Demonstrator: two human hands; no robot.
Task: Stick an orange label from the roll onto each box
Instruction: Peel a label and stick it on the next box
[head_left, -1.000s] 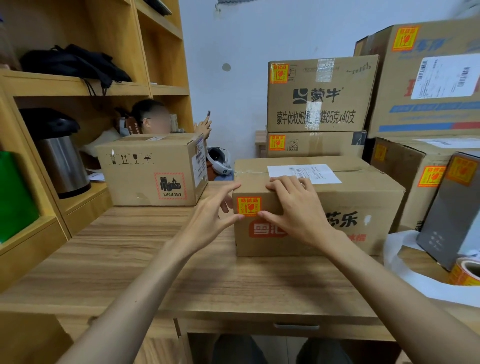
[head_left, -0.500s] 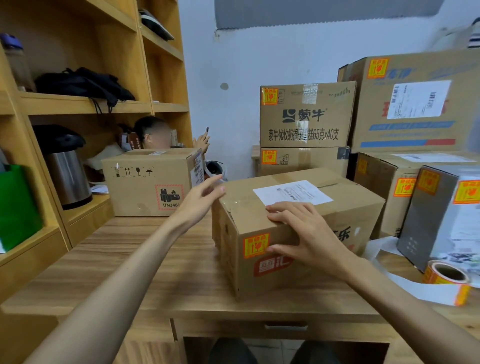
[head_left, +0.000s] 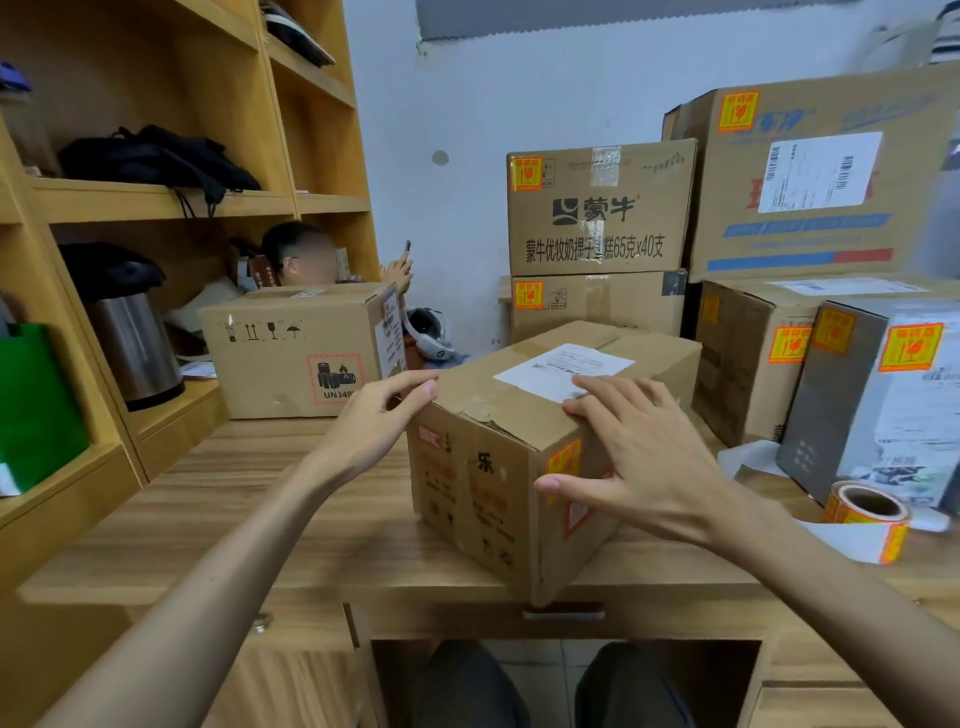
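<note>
Corner toward me, one box (head_left: 483, 467) sat on the tabletop (head_left: 260, 509) between my grips, its long side running off to the back right. It already had an orange label (head_left: 564, 460) near the top of its right side. My left grip (head_left: 374, 421) touched the far left corner with straight fingers (head_left: 423, 388). My right grip (head_left: 639, 467) lay flat and wide on top, thumb beside the label. Neither held anything. I thought the roll (head_left: 865, 514) came next: it lay to the right, nearer my right grip. Behind my left grip stood a plain box (head_left: 291, 364) with no orange label showing.
</note>
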